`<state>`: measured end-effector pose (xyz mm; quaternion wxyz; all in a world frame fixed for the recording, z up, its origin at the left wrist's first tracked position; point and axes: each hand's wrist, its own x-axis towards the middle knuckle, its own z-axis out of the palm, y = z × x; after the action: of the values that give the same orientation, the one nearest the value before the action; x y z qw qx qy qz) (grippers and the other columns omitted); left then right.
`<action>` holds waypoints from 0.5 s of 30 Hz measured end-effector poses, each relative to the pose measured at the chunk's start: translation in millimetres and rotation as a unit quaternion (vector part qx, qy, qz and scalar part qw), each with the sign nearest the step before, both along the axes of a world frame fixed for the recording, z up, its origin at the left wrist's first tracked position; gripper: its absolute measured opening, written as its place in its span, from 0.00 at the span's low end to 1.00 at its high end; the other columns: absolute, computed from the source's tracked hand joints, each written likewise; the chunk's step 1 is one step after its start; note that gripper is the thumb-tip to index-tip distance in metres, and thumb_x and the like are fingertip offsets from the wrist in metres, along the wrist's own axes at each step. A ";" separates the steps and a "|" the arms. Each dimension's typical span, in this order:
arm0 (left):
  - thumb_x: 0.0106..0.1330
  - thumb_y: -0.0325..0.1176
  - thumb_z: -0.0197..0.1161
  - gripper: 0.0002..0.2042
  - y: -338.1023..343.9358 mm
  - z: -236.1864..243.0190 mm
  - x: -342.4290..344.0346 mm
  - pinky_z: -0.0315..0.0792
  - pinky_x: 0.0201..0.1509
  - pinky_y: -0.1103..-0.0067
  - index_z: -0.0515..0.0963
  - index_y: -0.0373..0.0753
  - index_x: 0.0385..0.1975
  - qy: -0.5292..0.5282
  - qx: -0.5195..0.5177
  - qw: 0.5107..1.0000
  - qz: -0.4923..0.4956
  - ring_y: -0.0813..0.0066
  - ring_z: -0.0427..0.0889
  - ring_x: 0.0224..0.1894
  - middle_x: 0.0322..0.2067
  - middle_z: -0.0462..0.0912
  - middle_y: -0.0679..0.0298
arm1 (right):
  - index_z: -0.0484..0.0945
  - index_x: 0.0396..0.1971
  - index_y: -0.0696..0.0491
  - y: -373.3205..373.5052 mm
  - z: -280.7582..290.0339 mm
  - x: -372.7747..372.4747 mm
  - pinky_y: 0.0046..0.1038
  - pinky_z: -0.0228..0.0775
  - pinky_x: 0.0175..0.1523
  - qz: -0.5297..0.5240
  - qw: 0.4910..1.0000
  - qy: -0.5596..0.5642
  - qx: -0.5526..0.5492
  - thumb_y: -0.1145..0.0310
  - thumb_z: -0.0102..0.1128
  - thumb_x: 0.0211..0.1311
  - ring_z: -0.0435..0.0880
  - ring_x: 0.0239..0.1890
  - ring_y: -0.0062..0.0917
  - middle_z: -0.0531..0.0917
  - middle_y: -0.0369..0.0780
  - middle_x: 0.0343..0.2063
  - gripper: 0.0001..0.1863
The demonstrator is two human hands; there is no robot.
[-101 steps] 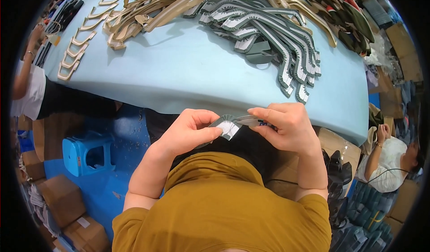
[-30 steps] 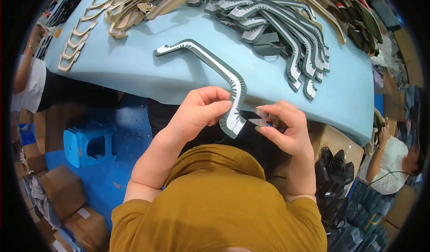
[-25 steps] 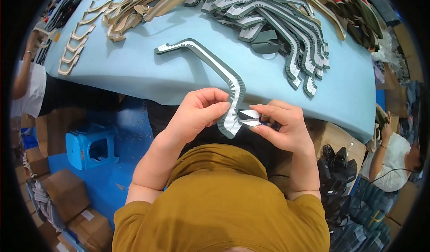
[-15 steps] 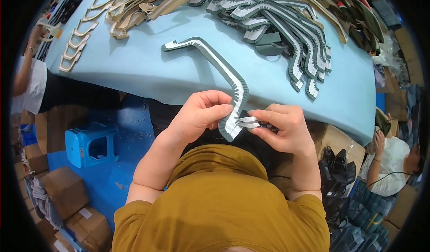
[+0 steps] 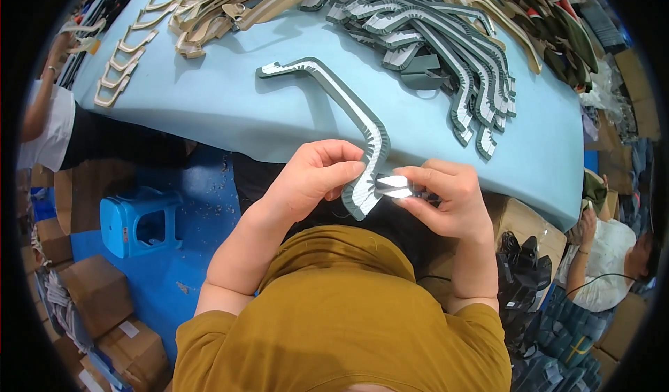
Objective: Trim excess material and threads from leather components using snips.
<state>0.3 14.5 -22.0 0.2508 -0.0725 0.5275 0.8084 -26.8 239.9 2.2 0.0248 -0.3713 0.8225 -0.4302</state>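
Observation:
A long, bent dark-grey strip [image 5: 346,105] with a white middle band and notches along its edges stretches from the table toward me. My left hand [image 5: 315,176] pinches it near its close end between thumb and fingers, past the table's front edge. In my right hand [image 5: 451,195] is a small pair of snips [image 5: 395,186], gripped between thumb and fingers. Its blades are spread and point left, with their tips at the strip's right edge. Whether the blades touch the strip I cannot tell. Their handles are mostly hidden in my fingers.
Similar grey strips lie piled [image 5: 456,57] on the light-blue table [image 5: 223,113]. Beige strips [image 5: 258,9] lie at the far left, dark-green pieces [image 5: 550,16] at the far right. A blue stool [image 5: 139,223] and cardboard boxes [image 5: 97,294] stand left. Other people sit at both sides.
The snips have shifted slightly right along the strip's edge and their blades look wider apart. My left hand keeps its pinch on the strip.

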 end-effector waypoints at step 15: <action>0.65 0.35 0.52 0.08 10.7 5.1 -13.2 0.70 0.21 0.86 0.68 0.39 0.38 -0.045 0.073 0.994 0.074 0.82 0.75 0.17 0.23 0.76 0.67 | 0.79 0.36 0.58 7.0 -7.6 7.6 0.17 0.62 0.20 -0.114 0.990 0.028 -0.074 0.76 0.66 0.42 0.72 0.15 0.17 0.75 0.37 0.16 0.16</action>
<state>-12.9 25.2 -16.9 0.2185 -0.1285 0.4485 0.8571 -19.2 246.9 -5.5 -0.0753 -0.2879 0.8258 -0.4791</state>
